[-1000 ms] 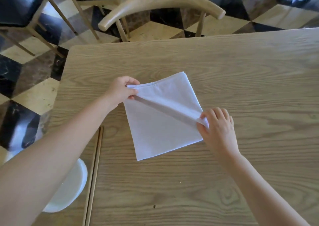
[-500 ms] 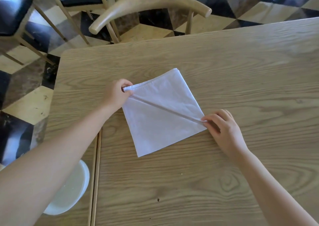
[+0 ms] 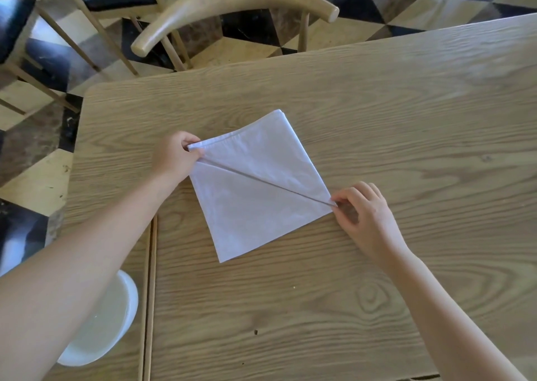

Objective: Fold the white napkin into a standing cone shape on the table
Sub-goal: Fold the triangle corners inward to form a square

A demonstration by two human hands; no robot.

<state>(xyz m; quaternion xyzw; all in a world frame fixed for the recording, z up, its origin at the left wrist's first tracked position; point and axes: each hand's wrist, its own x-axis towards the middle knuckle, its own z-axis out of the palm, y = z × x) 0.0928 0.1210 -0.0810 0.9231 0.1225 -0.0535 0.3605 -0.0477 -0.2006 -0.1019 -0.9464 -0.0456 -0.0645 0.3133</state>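
Note:
The white napkin [image 3: 255, 194] lies flat on the wooden table [image 3: 377, 113] as a diamond-turned square. A diagonal fold edge runs across it from its left corner to its right corner. My left hand [image 3: 174, 156] pinches the left corner between thumb and fingers. My right hand [image 3: 366, 215] pinches the right corner, fingertips pressed down on the end of the fold line. The far corner points away from me and the near corner points toward me.
A white bowl [image 3: 104, 328] sits at the near left, partly under my left forearm. A seam [image 3: 149, 293] between two tabletops runs beside it. A curved wooden chair back [image 3: 232, 5] stands past the far edge, above a checkered floor.
The raised upper layer has been laid flat, so the open gap along the diagonal closed into a thin crease. My right hand slid off the cloth to its right corner.

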